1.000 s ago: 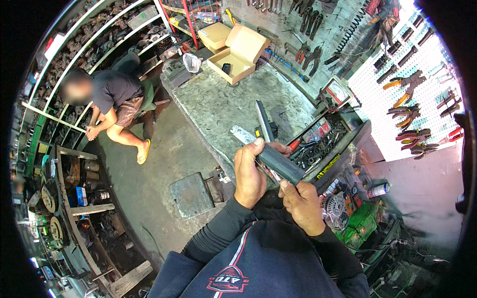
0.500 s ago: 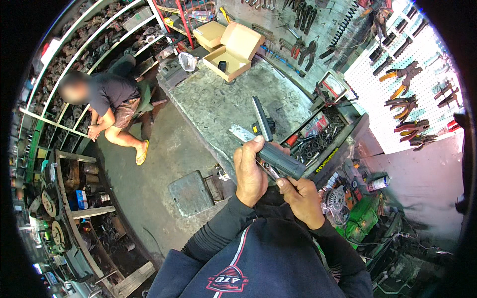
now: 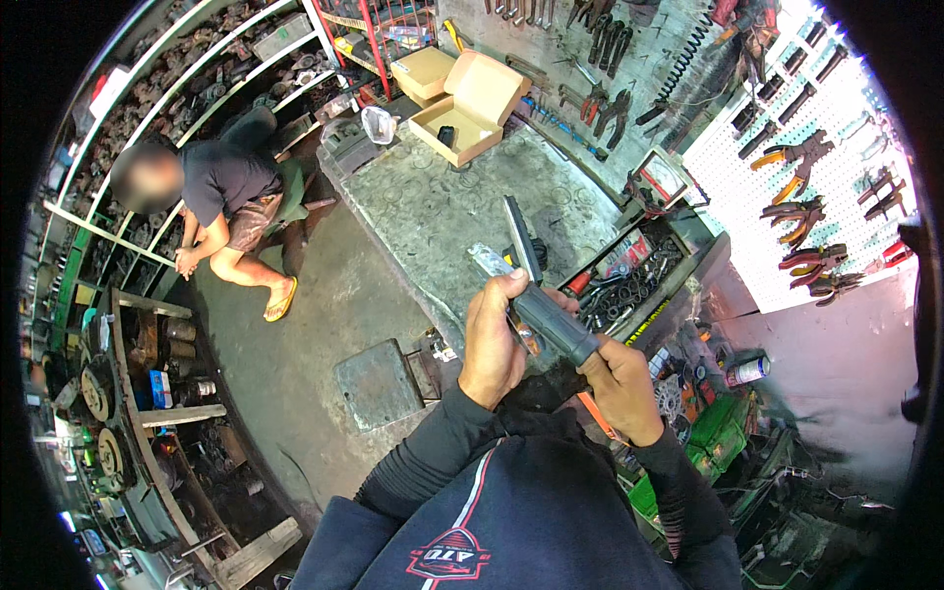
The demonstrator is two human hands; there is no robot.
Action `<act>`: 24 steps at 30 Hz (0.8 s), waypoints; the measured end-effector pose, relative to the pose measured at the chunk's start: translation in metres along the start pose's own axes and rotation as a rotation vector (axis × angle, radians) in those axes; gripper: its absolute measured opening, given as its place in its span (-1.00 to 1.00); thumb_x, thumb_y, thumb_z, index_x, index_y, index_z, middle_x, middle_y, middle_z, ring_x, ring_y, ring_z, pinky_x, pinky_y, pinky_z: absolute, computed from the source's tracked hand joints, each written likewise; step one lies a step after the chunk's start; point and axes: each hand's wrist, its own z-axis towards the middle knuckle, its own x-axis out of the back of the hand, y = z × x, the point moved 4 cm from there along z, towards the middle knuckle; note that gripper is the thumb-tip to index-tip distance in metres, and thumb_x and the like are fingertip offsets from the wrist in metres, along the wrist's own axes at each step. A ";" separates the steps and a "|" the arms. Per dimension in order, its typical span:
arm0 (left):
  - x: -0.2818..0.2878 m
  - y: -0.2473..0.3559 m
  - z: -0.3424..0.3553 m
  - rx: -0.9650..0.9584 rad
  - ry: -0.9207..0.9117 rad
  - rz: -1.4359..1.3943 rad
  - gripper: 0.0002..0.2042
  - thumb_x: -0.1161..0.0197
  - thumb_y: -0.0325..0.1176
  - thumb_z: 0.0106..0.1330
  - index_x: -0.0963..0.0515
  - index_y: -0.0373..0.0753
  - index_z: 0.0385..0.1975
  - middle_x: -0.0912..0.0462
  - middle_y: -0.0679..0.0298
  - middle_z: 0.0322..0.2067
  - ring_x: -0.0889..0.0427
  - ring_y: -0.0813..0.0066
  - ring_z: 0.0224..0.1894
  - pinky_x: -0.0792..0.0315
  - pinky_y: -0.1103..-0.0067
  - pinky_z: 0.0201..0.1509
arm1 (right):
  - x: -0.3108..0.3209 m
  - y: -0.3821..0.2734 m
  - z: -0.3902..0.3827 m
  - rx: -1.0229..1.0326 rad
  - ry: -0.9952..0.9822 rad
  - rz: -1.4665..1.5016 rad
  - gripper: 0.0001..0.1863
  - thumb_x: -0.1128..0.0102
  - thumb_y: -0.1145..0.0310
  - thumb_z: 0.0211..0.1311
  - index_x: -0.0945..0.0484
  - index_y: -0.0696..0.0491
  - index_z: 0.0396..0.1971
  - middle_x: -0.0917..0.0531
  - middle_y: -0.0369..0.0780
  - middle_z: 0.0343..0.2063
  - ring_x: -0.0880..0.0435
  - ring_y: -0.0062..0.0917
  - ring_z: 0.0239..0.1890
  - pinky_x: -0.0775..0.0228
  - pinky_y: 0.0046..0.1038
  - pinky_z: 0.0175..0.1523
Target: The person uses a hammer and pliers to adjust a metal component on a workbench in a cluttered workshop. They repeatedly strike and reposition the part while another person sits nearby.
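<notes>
My left hand (image 3: 492, 339) is closed around a dark grey cylindrical part (image 3: 549, 320), held at an angle above the bench's near side, with a scuffed silver metal piece (image 3: 488, 260) at its far end. My right hand (image 3: 621, 388) grips the part's lower end. A narrow orange item (image 3: 596, 413) shows under that hand; I cannot tell whether it is held. Behind the part, a long metal bar (image 3: 522, 231) lies on the grimy workbench (image 3: 413, 206) beside a dark object, and a drawer of sockets (image 3: 619, 295) sits at the right.
A seated person (image 3: 226, 197) leans forward beside parts racks (image 3: 147, 118) at left. Cardboard boxes (image 3: 462, 128) sit on the bench's back. A pegboard (image 3: 747, 216) of pliers hangs at right. A square stool (image 3: 379, 388) and a wooden shelf (image 3: 182, 418) stand lower left.
My right hand has moved right and up onto the grey part's end; the metal tool formerly in it no longer shows, and an orange item is visible below. The part is tilted slightly more steeply.
</notes>
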 end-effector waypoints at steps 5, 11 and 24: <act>-0.007 0.003 -0.006 -0.166 -0.025 0.008 -0.54 -0.14 0.04 0.42 -0.52 -0.36 -0.25 -0.71 -0.13 -0.25 -0.75 -0.09 -0.07 -0.58 0.09 0.20 | -0.027 -0.001 -0.017 -0.176 0.031 0.276 -0.71 -0.15 0.28 0.58 -0.58 0.18 -0.33 -0.57 -0.39 -0.56 -0.41 -0.74 -0.54 -0.29 -0.54 -0.43; -0.013 0.000 -0.011 -0.201 -0.004 -0.007 -0.52 -0.14 -0.07 0.41 -0.64 -0.52 -0.30 -0.74 -0.06 -0.36 -0.76 0.22 -0.28 -0.63 0.41 -0.08 | -0.035 0.009 -0.025 -0.324 -0.003 0.344 -0.71 -0.22 0.26 0.54 -0.64 0.22 -0.27 -0.56 -0.34 -0.63 -0.46 -0.65 -0.56 -0.34 -0.46 -0.40; -0.005 -0.003 -0.006 0.125 -0.053 0.174 -0.38 -0.15 0.11 0.37 -0.61 -0.53 -0.19 -0.74 -0.13 -0.29 -0.80 0.05 -0.28 -0.71 0.31 -0.14 | -0.003 -0.002 -0.016 -0.085 -0.017 -0.086 -0.86 -0.27 0.41 0.34 -0.65 0.19 -0.26 -0.54 0.06 -0.56 -0.58 -0.18 -0.55 -0.41 -0.26 -0.35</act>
